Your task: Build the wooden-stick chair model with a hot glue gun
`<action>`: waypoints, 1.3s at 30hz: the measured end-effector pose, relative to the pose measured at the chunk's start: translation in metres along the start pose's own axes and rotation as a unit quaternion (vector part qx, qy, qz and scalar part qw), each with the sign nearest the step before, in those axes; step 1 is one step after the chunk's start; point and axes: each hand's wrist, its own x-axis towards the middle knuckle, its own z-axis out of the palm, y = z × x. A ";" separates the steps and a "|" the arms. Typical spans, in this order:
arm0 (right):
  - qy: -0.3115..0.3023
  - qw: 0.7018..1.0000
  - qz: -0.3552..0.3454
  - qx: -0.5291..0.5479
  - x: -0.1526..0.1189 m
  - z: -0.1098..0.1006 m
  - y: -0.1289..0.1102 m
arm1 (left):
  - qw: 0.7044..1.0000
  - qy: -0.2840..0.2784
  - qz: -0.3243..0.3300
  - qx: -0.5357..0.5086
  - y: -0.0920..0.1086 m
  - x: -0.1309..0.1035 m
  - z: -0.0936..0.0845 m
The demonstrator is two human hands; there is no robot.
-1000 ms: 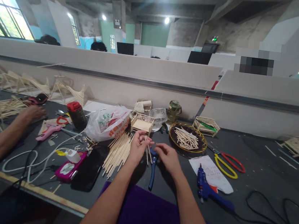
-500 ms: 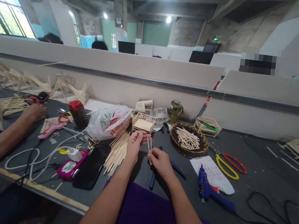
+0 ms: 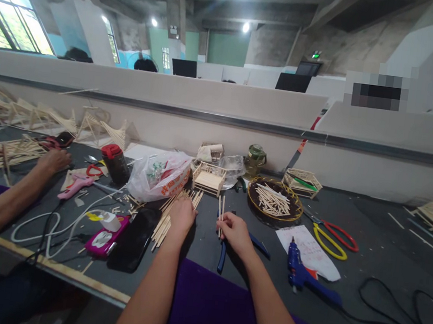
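Observation:
Two thin wooden sticks [image 3: 222,204] stand nearly upright in the pinched fingers of my right hand [image 3: 235,231]. My left hand [image 3: 182,214] rests on a pile of long wooden sticks [image 3: 161,229], its back toward me. The fingertips there are hidden, so their grip does not show. Blue-handled pliers [image 3: 222,257] lie on the table under and beside my right hand. Just beyond my hands stands a small stick-built model [image 3: 209,178] with railings. A round woven basket [image 3: 298,214] holding many short sticks sits to the right.
A blue glue gun [image 3: 301,272], paper [image 3: 326,262] and red-and-yellow-handled scissors [image 3: 330,244] lie right. Left are a phone [image 3: 133,241], pink power strip [image 3: 104,240], plastic bag [image 3: 155,175] and dark bottle [image 3: 115,166]. A co-worker's hands [image 3: 54,162] work at the far left.
My left hand has left the sticks in my right hand and moved left and down onto the stick pile. My right hand keeps the two sticks, now held more upright.

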 end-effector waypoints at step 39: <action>0.038 0.998 -0.029 0.031 0.003 -0.010 -0.002 | 0.641 -0.186 0.016 -0.744 0.044 -0.009 0.005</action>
